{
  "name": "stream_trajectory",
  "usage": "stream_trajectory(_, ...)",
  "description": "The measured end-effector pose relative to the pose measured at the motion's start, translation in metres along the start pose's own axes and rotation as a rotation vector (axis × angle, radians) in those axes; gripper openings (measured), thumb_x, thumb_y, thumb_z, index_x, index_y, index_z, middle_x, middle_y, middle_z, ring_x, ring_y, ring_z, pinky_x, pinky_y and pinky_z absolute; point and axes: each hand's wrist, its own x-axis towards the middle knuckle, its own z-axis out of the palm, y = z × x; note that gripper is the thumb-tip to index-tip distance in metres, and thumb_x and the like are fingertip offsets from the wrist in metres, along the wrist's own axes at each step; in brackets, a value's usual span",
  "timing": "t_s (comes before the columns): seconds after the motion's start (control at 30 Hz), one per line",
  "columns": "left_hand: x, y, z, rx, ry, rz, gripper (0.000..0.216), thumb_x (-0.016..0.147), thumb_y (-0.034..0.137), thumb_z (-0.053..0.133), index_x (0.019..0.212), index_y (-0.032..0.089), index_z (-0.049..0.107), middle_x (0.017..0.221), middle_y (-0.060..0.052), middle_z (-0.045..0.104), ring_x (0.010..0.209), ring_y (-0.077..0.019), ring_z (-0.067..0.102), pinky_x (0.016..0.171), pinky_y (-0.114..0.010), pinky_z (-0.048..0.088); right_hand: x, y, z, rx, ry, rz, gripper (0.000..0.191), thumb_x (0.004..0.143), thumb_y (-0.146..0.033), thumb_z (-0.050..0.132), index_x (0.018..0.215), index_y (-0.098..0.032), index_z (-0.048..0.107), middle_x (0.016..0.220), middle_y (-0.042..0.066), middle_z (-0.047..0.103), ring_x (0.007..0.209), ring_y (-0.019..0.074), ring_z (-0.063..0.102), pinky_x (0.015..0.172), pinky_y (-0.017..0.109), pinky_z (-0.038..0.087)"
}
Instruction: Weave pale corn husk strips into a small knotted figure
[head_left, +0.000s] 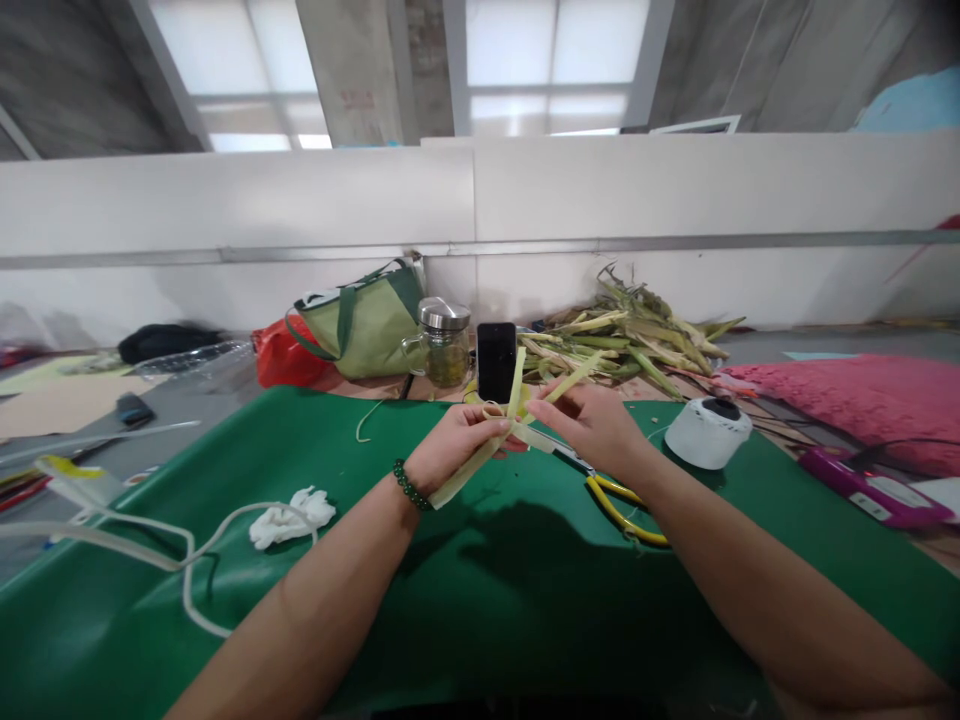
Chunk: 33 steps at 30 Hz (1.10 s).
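Pale green strips (517, 380) front and centre, crossed and folded over one another, just above the green mat (315, 450) covering part of the surface (202, 400)! Clamped in the left hand (469, 435), grip together right at the crossing, with one broad tail slanting down toward the beaded bracelet (410, 485). Pinched by the right hand (592, 415) as well, thumb and fingers together on the strip angling up and right.

Just below that right hand, scissors (600, 497) with yellow handles, flat on the mat, partly behind the forearm. Straight ahead, a phone (495, 362) propped upright, screen dark, and beside it a lidded glass jar (446, 365) of yellowish liquid. Further left, a green bag (360, 325) leaning by a red bag (285, 358); to the right, a heap of husks (637, 335) against the wall.

On to the lettering! Over at far right, a pale label on the purple device (874, 490), too small to read. Up on the pillar, red marks (356, 98), too blurred to make out. Near the right forearm, a white spool (707, 435); off left, crumpled tissue (292, 518) beside pale tubing (135, 548).
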Motion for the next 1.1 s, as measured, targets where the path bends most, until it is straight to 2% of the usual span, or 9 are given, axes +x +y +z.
stream_trajectory(0.1,0.0,-0.001,0.0,0.008,0.011,-0.01,0.027,0.066,0.038,0.072,0.075,0.014,0.066,0.072,-0.007,0.072,0.076,-0.0201,0.07,0.063,-0.025,0.048,-0.004,-0.004,-0.002,-0.176,-0.021,-0.076,0.062,0.086,-0.058,0.045,0.04,-0.017,0.04,0.038,-0.002,0.035,0.041,0.0082,0.029,0.044,0.026,0.019)
stream_trajectory(0.17,0.001,-0.001,0.0,0.009,0.015,-0.011,0.025,0.067,0.038,0.07,0.074,0.014,0.066,0.07,-0.006,0.072,0.075,-0.0196,0.07,0.063,-0.025,0.049,-0.007,-0.004,-0.001,-0.193,0.019,-0.136,0.06,0.086,-0.055,0.047,0.041,-0.017,0.04,0.04,-0.002,0.037,0.042,0.0079,0.029,0.045,0.026,0.02)
stream_trajectory(0.27,0.001,-0.002,0.001,0.0,0.014,-0.008,0.023,0.067,0.036,0.07,0.074,0.015,0.066,0.067,-0.005,0.071,0.071,-0.0178,0.069,0.062,-0.024,0.048,-0.008,-0.002,0.002,-0.19,0.065,-0.219,0.042,0.085,-0.046,0.055,0.053,-0.018,0.054,0.047,-0.001,0.049,0.046,0.0089,0.039,0.049,0.025,0.027)
stream_trajectory(0.4,0.002,-0.004,0.001,-0.041,0.015,0.0,0.024,0.064,0.035,0.074,0.07,0.014,0.066,0.064,-0.003,0.07,0.063,-0.0141,0.066,0.061,-0.022,0.048,-0.007,-0.004,0.007,-0.212,0.008,-0.427,0.02,0.086,-0.035,0.056,0.077,-0.02,0.065,0.068,0.003,0.063,0.064,0.0137,0.055,0.06,0.024,0.038)
stream_trajectory(0.53,0.003,-0.006,0.001,-0.088,-0.02,0.021,0.029,0.06,0.037,0.078,0.072,0.012,0.067,0.065,-0.002,0.069,0.062,-0.0119,0.064,0.066,-0.023,0.05,-0.008,-0.01,0.012,-0.408,-0.023,-0.564,0.015,0.082,-0.025,0.057,0.091,-0.017,0.066,0.087,0.009,0.063,0.084,0.0211,0.055,0.07,0.03,0.042)
stream_trajectory(0.67,0.004,-0.007,0.0,-0.022,-0.023,0.052,0.031,0.06,0.039,0.079,0.072,0.013,0.067,0.066,0.0,0.067,0.064,-0.0124,0.064,0.066,-0.024,0.05,-0.009,-0.007,0.019,-0.393,0.008,-0.546,0.017,0.087,-0.026,0.052,0.083,-0.017,0.066,0.079,0.007,0.063,0.078,0.0192,0.056,0.069,0.029,0.042)
stream_trajectory(0.83,0.004,-0.006,-0.001,0.028,-0.054,0.003,0.034,0.059,0.043,0.079,0.072,0.014,0.066,0.072,-0.004,0.071,0.071,-0.0178,0.068,0.062,-0.024,0.049,-0.005,0.002,0.014,-0.074,0.12,-0.302,0.011,0.082,-0.019,0.05,0.074,-0.019,0.057,0.066,0.001,0.06,0.059,0.0118,0.053,0.057,0.023,0.041)
stream_trajectory(0.97,0.003,-0.007,-0.001,0.005,-0.029,0.014,0.034,0.059,0.043,0.078,0.073,0.013,0.067,0.069,-0.004,0.071,0.067,-0.0172,0.068,0.064,-0.026,0.051,-0.003,-0.001,0.009,-0.037,-0.079,-0.489,0.018,0.074,-0.017,0.056,0.091,-0.017,0.058,0.085,0.006,0.062,0.074,0.0159,0.057,0.064,0.025,0.046)
stream_trajectory(1.1,0.003,-0.006,0.001,0.005,-0.032,0.035,0.027,0.062,0.037,0.077,0.068,0.013,0.067,0.063,-0.002,0.069,0.06,-0.0137,0.065,0.064,-0.025,0.051,-0.006,-0.002,0.017,-0.117,-0.009,-0.483,0.008,0.078,-0.021,0.057,0.084,-0.016,0.061,0.081,0.007,0.062,0.075,0.0169,0.057,0.066,0.027,0.046)
